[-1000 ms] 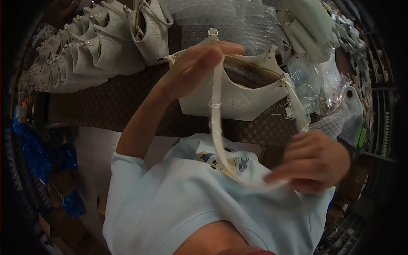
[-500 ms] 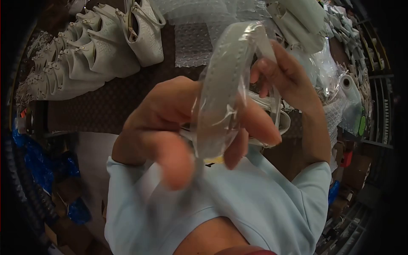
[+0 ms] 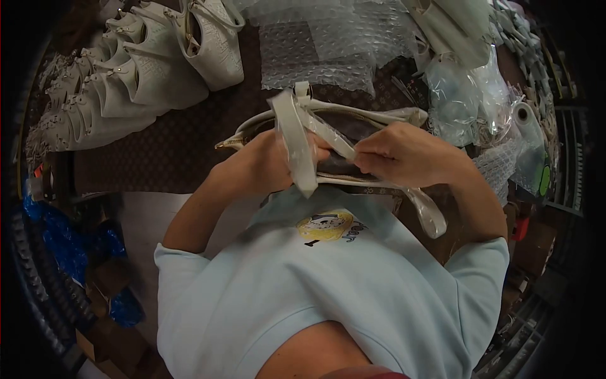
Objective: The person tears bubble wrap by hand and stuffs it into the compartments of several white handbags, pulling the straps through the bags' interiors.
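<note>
An off-white handbag (image 3: 372, 117) lies open in front of me, its zipped mouth facing up. A strap (image 3: 291, 136) in clear plastic film loops up from it, near a small ring at the bag's far edge. My left hand (image 3: 262, 164) is closed around this strap at the bag's left side, its fingers partly hidden behind the film. Over the bag's mouth, my right hand (image 3: 410, 155) pinches the other stretch of the same strap. A second film-wrapped handle (image 3: 429, 215) hangs over the near edge, below my right wrist.
Several off-white handbags (image 3: 167, 69) stand in rows at the far left. Sheets of bubble wrap (image 3: 328, 44) lie at the back. Clear plastic bags (image 3: 457, 95), more pale bags (image 3: 451, 31) and a film roll (image 3: 527, 129) are on the right. Blue plastic (image 3: 63, 243) lies lower left.
Both hands have come down from near the camera to the handbag, with the wrapped strap lowered too. My right hand has moved onto the strap over the bag's mouth; my left fingers have closed.
</note>
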